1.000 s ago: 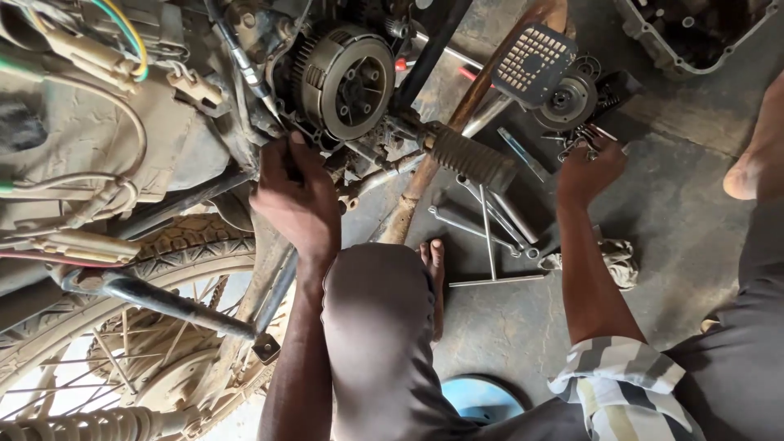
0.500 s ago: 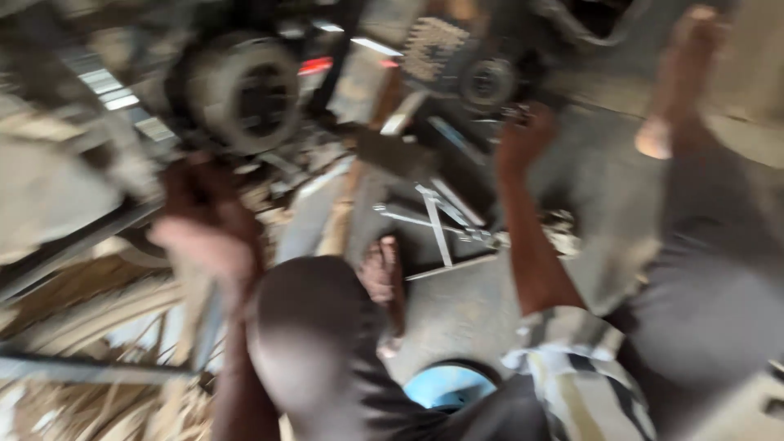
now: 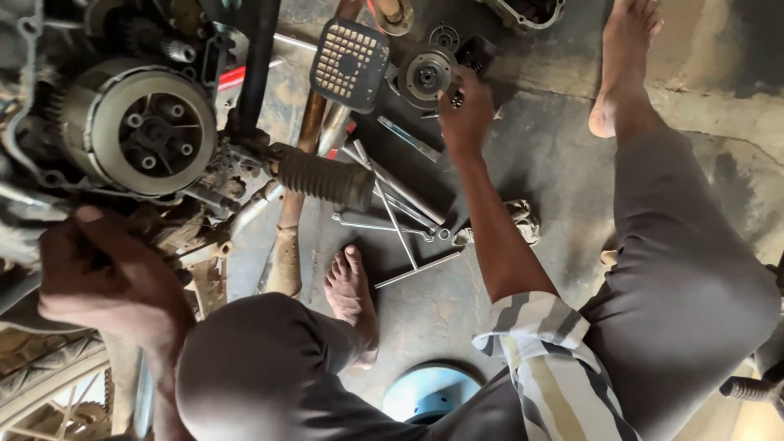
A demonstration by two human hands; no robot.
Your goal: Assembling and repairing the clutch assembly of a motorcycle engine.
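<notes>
The left hand [image 3: 110, 282] is soft with blur, and its fingertips vanish among the greasy engine parts, so its grip cannot be told. The right hand [image 3: 465, 110] covers whatever small dark piece it pinches. The engine cover [image 3: 527, 10] and wheel [image 3: 57, 384] are cut off by the frame's edges.

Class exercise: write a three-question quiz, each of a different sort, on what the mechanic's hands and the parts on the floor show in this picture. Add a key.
1. True or false: the right hand rests on the blue bowl.
2. Which part does the right hand reach? A. round metal disc part B. ribbed rubber footpeg C. spoked wheel
3. Fill in: the left hand is below the engine's round ____.

Key: 1 false; 2 A; 3 clutch.
</notes>
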